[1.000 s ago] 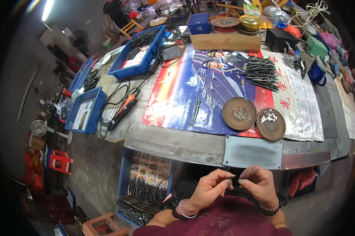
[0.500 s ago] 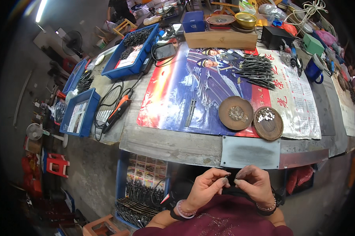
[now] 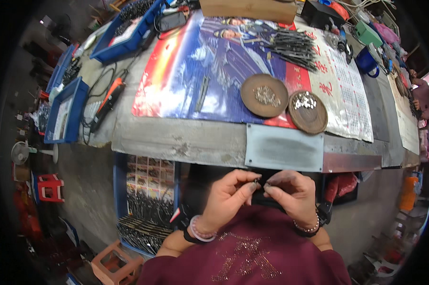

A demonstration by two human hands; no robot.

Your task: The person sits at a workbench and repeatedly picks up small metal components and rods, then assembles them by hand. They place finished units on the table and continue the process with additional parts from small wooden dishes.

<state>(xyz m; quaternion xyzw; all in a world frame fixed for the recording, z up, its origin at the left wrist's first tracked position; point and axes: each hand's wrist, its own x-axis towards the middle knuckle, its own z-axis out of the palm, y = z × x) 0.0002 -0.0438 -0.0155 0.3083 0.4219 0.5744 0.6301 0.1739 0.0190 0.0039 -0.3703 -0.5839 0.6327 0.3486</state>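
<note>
Two hands meet low centre, close to the body, below the near edge of the workbench (image 3: pixel 186 142). Left to right: left hand (image 3: pixel 226 199), thumb and forefinger pressed together on a small metal piece (image 3: pixel 256 182); it pokes out rightward toward the other hand. Right hand (image 3: pixel 290 194), fingers curled and pinched, holding a dark part (image 3: pixel 266 202) that runs under both hands, long axis roughly left-right. Exact shape can't be read, mostly hidden. The fingertips of the two hands nearly touch; the small piece sits between them, slightly nearer the left grip. Farther off on the bench: poster mat (image 3: pixel 209 66), two brown dishes (image 3: pixel 264 95) (image 3: pixel 308 111) holding small metal bits, grey plate (image 3: pixel 283 148) at the near edge.
</note>
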